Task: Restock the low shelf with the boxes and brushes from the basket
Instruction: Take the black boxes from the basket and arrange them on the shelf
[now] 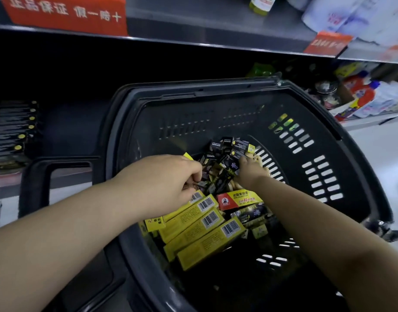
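1. At nine o'clock from the basket, a row of black boxes (13,129) is stacked on the low shelf (4,174), well apart from both hands.
2. The dark basket (328,122) is set before the shelf, and its handle (36,176) lies at its nine o'clock side.
3. The left hand (168,179) is reached into the basket. Its grip is closed, with the fingers curled on the small black packets (216,181) at the middle of the heap.
4. Four yellow boxes (202,233) with barcodes are laid side by side at six o'clock of the left hand, the nearest one touching it.
5. A red and yellow box (238,199) is seen between the two forearms.
6. More small black boxes (229,149) are piled at twelve o'clock of the heap.
7. The right hand (249,170) is pressed into the pile at three o'clock, against one black box. Its fingers are hidden, so its grip cannot be told.
8. Pale bristles, possibly brushes (262,162), are glimpsed just beyond that hand.
9. Bottles (362,93) are stood on the shelf at two o'clock.
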`<state>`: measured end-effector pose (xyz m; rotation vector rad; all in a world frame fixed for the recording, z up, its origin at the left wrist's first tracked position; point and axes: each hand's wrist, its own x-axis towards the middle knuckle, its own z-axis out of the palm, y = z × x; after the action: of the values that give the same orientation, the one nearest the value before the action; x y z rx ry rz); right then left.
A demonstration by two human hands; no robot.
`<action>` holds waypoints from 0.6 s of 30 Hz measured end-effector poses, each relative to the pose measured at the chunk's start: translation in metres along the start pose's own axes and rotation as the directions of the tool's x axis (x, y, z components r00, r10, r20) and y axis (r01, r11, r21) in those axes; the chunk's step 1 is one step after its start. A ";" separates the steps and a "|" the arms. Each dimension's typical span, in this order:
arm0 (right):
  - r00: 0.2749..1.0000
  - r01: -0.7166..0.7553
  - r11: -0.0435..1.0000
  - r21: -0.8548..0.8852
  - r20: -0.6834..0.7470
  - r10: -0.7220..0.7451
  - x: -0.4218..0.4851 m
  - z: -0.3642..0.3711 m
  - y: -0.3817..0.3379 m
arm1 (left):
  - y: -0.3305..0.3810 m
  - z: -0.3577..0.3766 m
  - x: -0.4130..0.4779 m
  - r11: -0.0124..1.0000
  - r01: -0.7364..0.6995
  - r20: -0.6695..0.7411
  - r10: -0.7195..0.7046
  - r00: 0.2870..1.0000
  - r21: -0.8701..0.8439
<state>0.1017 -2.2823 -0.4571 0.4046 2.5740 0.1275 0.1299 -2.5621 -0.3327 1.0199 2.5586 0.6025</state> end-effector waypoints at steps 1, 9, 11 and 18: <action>0.999 -0.001 1.000 -0.018 -0.039 0.000 0.003 0.001 0.000 | 0.000 0.000 0.001 1.000 0.007 0.005 -0.007 1.000 0.003; 0.986 0.102 0.967 0.235 -0.152 -0.067 0.003 0.001 0.012 | 0.015 0.007 0.007 0.981 0.087 0.078 -0.075 0.994 -0.172; 0.987 0.116 0.972 0.206 -0.137 -0.088 0.000 -0.007 0.007 | 0.020 0.010 0.008 0.963 0.125 0.120 -0.099 0.988 -0.240; 0.940 0.249 0.681 0.688 -0.003 -0.341 -0.054 -0.078 -0.032 | 0.023 0.016 0.020 0.650 0.477 0.180 -0.470 0.864 -0.592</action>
<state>0.0972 -2.3304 -0.3692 0.2241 2.4335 -0.9681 0.1365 -2.5286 -0.3382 0.1042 2.1964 1.1583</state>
